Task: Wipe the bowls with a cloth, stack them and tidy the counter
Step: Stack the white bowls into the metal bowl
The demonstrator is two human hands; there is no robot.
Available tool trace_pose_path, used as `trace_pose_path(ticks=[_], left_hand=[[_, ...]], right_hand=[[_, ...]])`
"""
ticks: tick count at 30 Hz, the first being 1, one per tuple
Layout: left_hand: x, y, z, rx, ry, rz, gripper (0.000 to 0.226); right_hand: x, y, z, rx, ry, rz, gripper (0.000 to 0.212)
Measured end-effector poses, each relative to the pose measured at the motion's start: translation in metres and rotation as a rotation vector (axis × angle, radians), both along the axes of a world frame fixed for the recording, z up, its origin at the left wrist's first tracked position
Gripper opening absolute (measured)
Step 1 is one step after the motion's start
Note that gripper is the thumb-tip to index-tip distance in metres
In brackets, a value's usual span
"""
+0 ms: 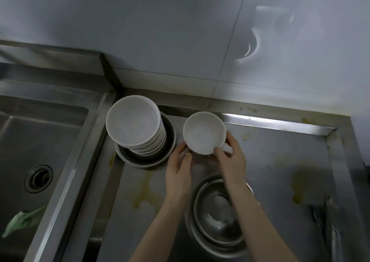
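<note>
I have both hands, left (178, 164) and right (230, 153), gripping the small round white ceramic bowl (204, 132) above the stained steel surface (280, 161), apparently mid-wipe; next, onto the white bowl stack (133, 119) alongside.

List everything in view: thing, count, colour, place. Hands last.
white bowl stack: one stack, white, back left of counter, inside a metal basin
metal basin: one, steel, under the stack
single white bowl: one, white, held above the counter
cloth: one, white, under the held bowl
metal bowls: nested, steel, front centre
sink: one, steel, left
green scrap: one, green, in sink
left hand: beside the bowl
right hand: grips bowl rim
</note>
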State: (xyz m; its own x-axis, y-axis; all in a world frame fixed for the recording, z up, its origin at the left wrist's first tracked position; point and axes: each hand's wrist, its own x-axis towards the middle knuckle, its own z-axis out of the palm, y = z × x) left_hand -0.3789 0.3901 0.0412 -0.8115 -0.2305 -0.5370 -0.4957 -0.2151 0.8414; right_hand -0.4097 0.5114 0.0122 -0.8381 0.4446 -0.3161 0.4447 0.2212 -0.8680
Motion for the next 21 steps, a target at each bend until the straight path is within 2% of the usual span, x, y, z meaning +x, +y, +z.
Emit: trace_pose_path(ticks=[3,7,12,15,21], left_hand=[[0.015,-0.011,0.041,-0.073,0.221,0.021,0.035],[0.017,-0.045,0.079,-0.177,0.425,0.136,0.038],[0.012,-0.088,0.083,-0.167,0.388,0.230,0.029],[0.009,-0.103,0.074,-0.122,0.327,0.242,0.026],[0.013,-0.120,0.051,-0.107,0.273,0.213,0.041]], right_hand=[[0.005,-0.014,0.048,-0.120,0.157,-0.022,0.054],[-0.004,-0.052,0.099,-0.183,0.319,0.109,0.051],[-0.018,-0.097,0.107,-0.037,0.281,0.325,0.050],[-0.018,-0.110,0.102,0.028,0.227,0.323,0.050],[-0.012,-0.124,0.098,0.102,0.190,0.305,0.051]])
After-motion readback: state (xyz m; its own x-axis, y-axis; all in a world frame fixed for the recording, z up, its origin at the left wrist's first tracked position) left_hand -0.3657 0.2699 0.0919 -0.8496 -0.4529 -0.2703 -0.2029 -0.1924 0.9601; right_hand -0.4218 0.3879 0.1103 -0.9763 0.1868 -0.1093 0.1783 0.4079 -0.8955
